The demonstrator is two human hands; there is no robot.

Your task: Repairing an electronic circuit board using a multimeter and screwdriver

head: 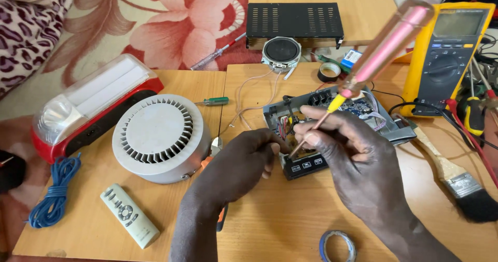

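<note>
The right hand [358, 158] is curled nearly closed around the thin metal shaft of a screwdriver [373, 60], thumb and forefinger pinching it low down, just below the yellow collar. The tool runs on a long slant: its translucent pink handle rises up and to the right, towards the camera, while the tip points down and to the left into the opened grey electronic unit [332, 119]. That unit sits near the middle of the wooden table [270, 225], its circuit board and coloured wires exposed. The left hand [238, 161] is loosely bent, fingers folded inwards, their tips resting against the near left edge of the unit beside its small black button panel; whether it grips anything I cannot tell. Just to the left stands a round white vented fan housing [158, 137], with a pale remote control [128, 215] near the front edge. At right lie a paintbrush [451, 176] and a yellow multimeter [448, 54].
</note>
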